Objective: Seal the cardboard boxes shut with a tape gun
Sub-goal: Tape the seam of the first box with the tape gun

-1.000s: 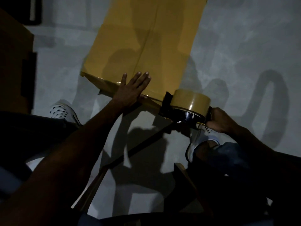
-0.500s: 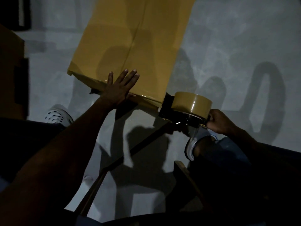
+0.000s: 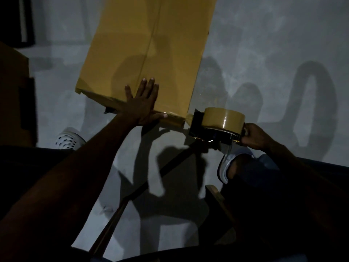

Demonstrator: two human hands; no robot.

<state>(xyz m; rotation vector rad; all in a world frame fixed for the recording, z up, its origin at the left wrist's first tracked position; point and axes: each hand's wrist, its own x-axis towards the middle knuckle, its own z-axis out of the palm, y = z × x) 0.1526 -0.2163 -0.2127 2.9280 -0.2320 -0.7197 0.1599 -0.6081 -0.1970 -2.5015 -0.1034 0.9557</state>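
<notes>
A long tan cardboard box [image 3: 147, 48] lies on the grey floor, its centre seam running away from me. My left hand [image 3: 141, 104] presses flat on the box's near end, fingers straight, thumb along the near edge. A black tape gun [image 3: 217, 125] with a brown tape roll sits just off the box's near right corner, its front end next to that corner. My right hand [image 3: 254, 137] grips the gun's handle from the right. Glossy tape shows along the box's near edge.
A brown cardboard box [image 3: 13, 95] stands at the left edge. My two white shoes [image 3: 69, 141] [image 3: 229, 163] rest on the floor near me. Dark wooden bars [image 3: 117, 216] and strong shadows cross the lower middle of the concrete floor.
The tape gun has moved right along the near edge and now sits past the box's corner. My left hand stays flat on the box end.
</notes>
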